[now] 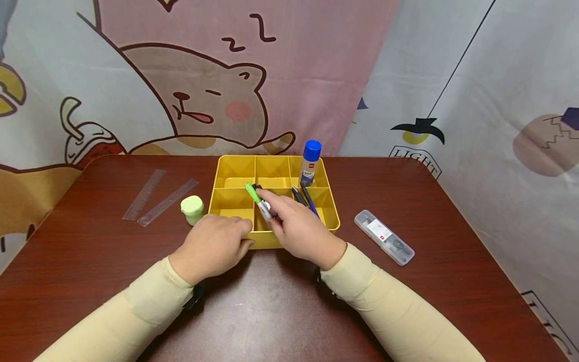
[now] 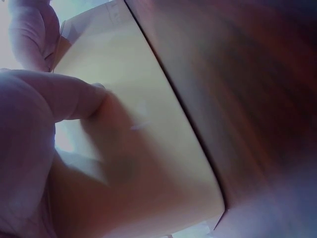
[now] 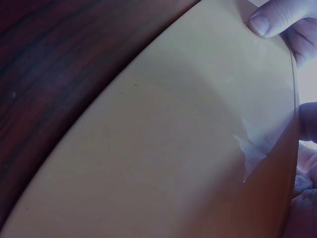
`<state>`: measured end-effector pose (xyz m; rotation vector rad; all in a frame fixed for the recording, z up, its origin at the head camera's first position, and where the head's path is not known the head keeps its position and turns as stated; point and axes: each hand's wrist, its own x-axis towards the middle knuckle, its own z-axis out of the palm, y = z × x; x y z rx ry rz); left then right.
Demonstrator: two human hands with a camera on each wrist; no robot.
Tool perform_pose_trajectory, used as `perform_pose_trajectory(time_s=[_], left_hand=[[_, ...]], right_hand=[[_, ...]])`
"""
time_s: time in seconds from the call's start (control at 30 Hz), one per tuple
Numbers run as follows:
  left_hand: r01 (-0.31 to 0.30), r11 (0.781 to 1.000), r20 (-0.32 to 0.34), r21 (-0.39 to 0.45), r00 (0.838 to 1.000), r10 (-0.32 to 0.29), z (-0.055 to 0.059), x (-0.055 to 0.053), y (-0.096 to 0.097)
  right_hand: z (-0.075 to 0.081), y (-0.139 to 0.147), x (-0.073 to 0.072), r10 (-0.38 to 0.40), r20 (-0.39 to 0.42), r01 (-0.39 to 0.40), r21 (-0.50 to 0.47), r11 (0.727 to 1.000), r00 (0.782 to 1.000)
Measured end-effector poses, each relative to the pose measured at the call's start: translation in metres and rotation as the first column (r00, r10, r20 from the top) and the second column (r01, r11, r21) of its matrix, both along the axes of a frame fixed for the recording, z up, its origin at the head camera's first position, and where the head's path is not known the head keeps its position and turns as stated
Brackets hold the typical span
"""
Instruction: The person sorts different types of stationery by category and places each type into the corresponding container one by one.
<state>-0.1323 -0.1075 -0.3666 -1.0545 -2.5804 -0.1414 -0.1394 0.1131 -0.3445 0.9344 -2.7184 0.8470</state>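
A yellow compartment box (image 1: pixel 267 240) stands near the middle of the table. My left hand (image 1: pixel 216 246) grips its front rim; the fingers curl over the edge and the thumb (image 2: pixel 81 96) presses the outer front wall. In the front middle compartment, my right hand (image 1: pixel 300 226) pinches a green-capped marker (image 1: pixel 259 198) that stands at a slant. A black tip (image 1: pixel 256 186) shows behind this marker, its body mostly hidden by the hand. Dark pens (image 1: pixel 309 200) lean in the front right compartment. A blue-capped glue stick (image 1: pixel 309 163) stands upright in the back right one.
Two clear rulers (image 1: pixel 145 195) lie on the table to the left. A light green lidded tub (image 1: pixel 192 209) stands close to the box's left side. Over on the right lies a clear plastic case (image 1: pixel 384 237). A patterned cloth (image 1: pixel 316 75) hangs behind the table.
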Motion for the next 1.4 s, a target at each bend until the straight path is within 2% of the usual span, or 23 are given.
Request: perform_pose_trajectory(time_s=[1.4], left_hand=[[0.004, 1.000, -0.007, -0.001, 1.000, -0.004, -0.0009, -0.0001, -0.0005]], right_hand=[[0.0009, -0.0010, -0.0003, -0.004, 0.009, 0.004, 0.009, 1.000, 1.000]])
